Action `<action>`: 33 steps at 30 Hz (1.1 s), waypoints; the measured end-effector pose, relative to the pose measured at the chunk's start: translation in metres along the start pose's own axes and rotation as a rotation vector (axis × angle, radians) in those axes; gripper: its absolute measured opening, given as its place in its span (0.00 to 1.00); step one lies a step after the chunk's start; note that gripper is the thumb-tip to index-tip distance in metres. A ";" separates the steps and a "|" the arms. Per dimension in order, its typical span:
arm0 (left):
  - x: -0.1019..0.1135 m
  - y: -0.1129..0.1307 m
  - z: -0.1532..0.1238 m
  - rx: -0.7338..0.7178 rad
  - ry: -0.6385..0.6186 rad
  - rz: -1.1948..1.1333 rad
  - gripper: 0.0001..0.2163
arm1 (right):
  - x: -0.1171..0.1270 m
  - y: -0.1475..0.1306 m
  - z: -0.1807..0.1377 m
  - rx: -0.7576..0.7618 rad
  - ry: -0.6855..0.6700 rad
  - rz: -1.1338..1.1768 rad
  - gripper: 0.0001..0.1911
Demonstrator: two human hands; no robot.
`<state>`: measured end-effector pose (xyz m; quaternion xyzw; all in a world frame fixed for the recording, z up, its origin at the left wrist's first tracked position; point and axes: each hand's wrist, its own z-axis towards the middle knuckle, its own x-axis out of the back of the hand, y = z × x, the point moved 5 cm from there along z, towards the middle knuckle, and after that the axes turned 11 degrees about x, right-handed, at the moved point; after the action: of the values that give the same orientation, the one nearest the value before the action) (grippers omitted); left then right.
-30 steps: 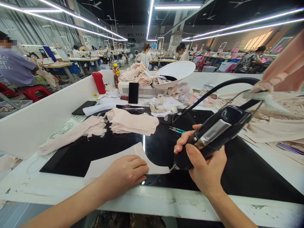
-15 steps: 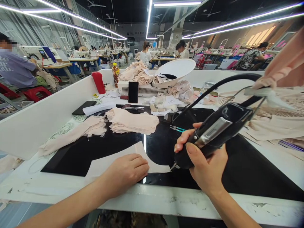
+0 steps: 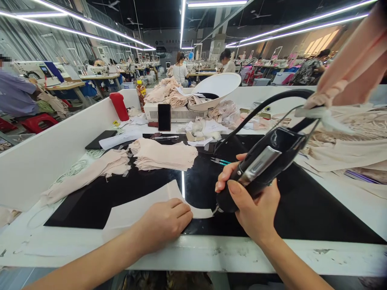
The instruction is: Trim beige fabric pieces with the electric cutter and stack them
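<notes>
The pale piece (image 3: 142, 205) lies flat on the black mat (image 3: 302, 209) in the lower middle of the frame, its curved right edge ending in a narrow strip that runs toward the tool's tip. The left hand (image 3: 165, 221) lies on it, palm down and fingers loosely curled, pinning its lower right part near the table's (image 3: 193, 253) front edge. The right hand (image 3: 250, 201) is wrapped around a black cutter (image 3: 260, 169), thumb on top, with the fine tip touching or just at the end of that strip; its cord (image 3: 266, 106) arcs up and away to the right. Judging by how things lie, the curve looks already cut up to the tip, and the rest of the outline seems still to be worked, though the hand hides part of it. Just beyond, in the middle of the frame, sits a stack (image 3: 165, 155) of similar pink pieces, with more fabric (image 3: 87, 175) trailing to the left and scissors (image 3: 220, 162) near the cutter. Farther back are a phone (image 3: 164, 117), a red bottle (image 3: 118, 106) and a white bowl (image 3: 219, 86). Pink cloth (image 3: 356, 64) hangs at the upper right, and other people sit at machines in the far background
</notes>
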<state>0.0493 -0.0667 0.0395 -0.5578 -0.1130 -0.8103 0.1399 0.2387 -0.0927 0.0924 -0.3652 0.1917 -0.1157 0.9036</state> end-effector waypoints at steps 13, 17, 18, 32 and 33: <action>0.003 -0.001 0.001 0.081 0.036 0.031 0.11 | -0.001 -0.001 0.000 0.020 -0.025 0.000 0.21; 0.001 0.002 0.001 0.038 0.019 0.073 0.11 | -0.001 0.000 -0.001 0.028 -0.031 0.001 0.20; 0.001 0.002 0.001 0.024 0.016 0.081 0.10 | -0.001 -0.001 -0.001 0.033 -0.032 0.005 0.20; 0.000 0.009 0.005 0.025 -0.063 0.148 0.10 | 0.000 -0.001 -0.001 0.036 -0.030 0.004 0.19; 0.000 0.009 0.005 0.025 -0.063 0.150 0.09 | 0.000 0.000 -0.001 0.034 -0.028 0.003 0.19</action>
<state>0.0568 -0.0734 0.0411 -0.5881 -0.0851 -0.7781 0.2035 0.2384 -0.0935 0.0921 -0.3510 0.1777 -0.1127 0.9124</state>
